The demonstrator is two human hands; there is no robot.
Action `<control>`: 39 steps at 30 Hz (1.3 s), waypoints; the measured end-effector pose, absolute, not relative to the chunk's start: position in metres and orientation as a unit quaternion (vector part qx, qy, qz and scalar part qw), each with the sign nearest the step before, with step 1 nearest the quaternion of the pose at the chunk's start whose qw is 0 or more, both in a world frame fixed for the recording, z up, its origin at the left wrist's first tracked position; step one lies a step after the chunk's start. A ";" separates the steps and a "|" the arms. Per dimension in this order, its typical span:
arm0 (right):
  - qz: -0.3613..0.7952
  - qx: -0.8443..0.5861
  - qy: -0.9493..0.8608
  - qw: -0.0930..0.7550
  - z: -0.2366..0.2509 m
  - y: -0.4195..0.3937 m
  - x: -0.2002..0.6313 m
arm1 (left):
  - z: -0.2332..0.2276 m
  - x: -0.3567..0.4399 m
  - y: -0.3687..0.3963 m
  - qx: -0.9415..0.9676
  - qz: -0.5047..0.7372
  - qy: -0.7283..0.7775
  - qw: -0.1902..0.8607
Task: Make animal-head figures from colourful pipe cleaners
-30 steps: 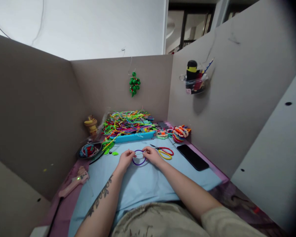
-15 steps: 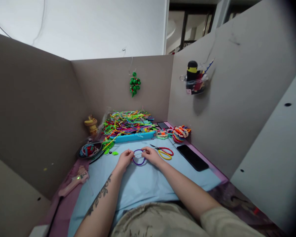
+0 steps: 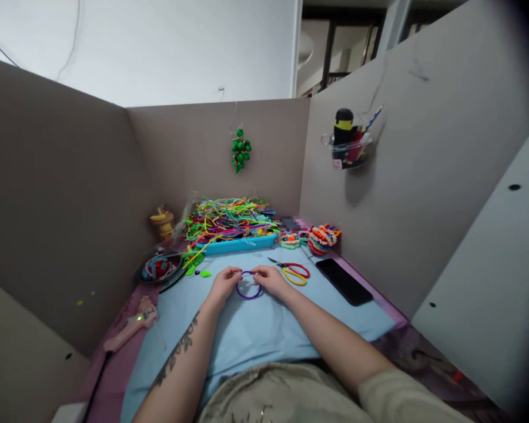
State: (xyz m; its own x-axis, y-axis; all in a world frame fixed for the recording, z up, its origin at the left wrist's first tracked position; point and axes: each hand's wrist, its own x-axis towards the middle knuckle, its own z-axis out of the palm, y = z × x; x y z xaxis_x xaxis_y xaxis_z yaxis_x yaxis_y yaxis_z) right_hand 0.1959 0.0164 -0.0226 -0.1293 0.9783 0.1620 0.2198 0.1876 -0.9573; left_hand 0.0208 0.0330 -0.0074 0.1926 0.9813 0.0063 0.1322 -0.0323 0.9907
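Observation:
A purple pipe cleaner (image 3: pixel 248 298), bent round into a ring, is held between my two hands over the blue cloth (image 3: pixel 264 335). My left hand (image 3: pixel 225 283) pinches the ring at its upper left. At the upper right, the fingertips of my right hand (image 3: pixel 268 278) grip it too. Just beyond my right hand lie scissors (image 3: pixel 295 272) with one red and one yellow handle loop. Small bright green pieces (image 3: pixel 206 274) rest on the cloth to the left of my left hand.
A blue tray (image 3: pixel 242 245) heaped with colourful pipe cleaners stands at the back. A black phone (image 3: pixel 344 282) lies to the right, near colourful pipe-cleaner figures (image 3: pixel 321 239). On the left are a dark bowl (image 3: pixel 178 271) and a pink glue gun (image 3: pixel 134 324). Grey panels (image 3: pixel 189 158) surround the table.
The purple ring has shifted slightly down and looks rounder, its bottom now lower. My fingers have drawn a little closer together at its top.

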 end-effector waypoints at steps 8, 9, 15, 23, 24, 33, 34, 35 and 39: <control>0.410 -0.478 -0.622 0.465 -0.021 0.014 0.197 | -0.008 0.021 0.032 0.668 0.395 0.466 0.425; 0.410 -0.478 -0.622 0.464 -0.021 0.014 0.197 | -0.008 0.021 0.032 0.677 0.382 0.468 0.421; 0.420 -0.484 -0.602 0.476 -0.022 0.017 0.197 | -0.007 0.021 0.032 0.661 0.402 0.471 0.423; 0.441 -0.502 -0.564 0.486 -0.014 0.016 0.196 | -0.008 0.017 0.038 0.539 0.464 0.490 0.505; 0.434 -0.493 -0.580 0.482 -0.014 0.015 0.196 | -0.007 0.017 0.038 0.522 0.470 0.490 0.516; 0.401 -0.496 -0.626 0.448 -0.019 0.016 0.199 | -0.002 0.015 0.034 0.489 0.426 0.469 0.599; 0.395 -0.500 -0.631 0.442 -0.019 0.016 0.199 | -0.002 0.015 0.033 0.494 0.413 0.464 0.609; 0.389 -0.504 -0.636 0.436 -0.018 0.016 0.199 | -0.001 0.015 0.032 0.497 0.401 0.461 0.616; 0.383 -0.511 -0.640 0.427 -0.016 0.014 0.198 | 0.001 0.015 0.031 0.498 0.376 0.482 0.615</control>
State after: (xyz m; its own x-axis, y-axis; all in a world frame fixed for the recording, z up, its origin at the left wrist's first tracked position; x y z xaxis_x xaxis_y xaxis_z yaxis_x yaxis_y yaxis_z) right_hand 0.1977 0.0138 -0.0157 -0.1135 0.9814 0.1551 0.3269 0.1843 -0.9269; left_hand 0.0147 0.0307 0.0010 0.2535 0.9424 -0.2181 0.0178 0.2209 0.9751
